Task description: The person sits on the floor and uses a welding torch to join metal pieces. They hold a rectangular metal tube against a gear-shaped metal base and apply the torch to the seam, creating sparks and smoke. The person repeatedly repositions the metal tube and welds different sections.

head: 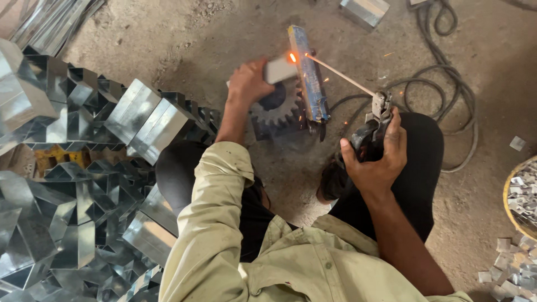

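Basket (508, 208) of metal clips (523, 193), right hand (376, 159) gripping holder (376, 120)

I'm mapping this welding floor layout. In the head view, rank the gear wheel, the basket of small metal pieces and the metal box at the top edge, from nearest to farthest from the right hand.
From the right hand, which grips the electrode holder:
1. Gear wheel, to its left, beside the upright metal bar.
2. Basket of small metal pieces, at the right edge.
3. Metal box, at the top edge.
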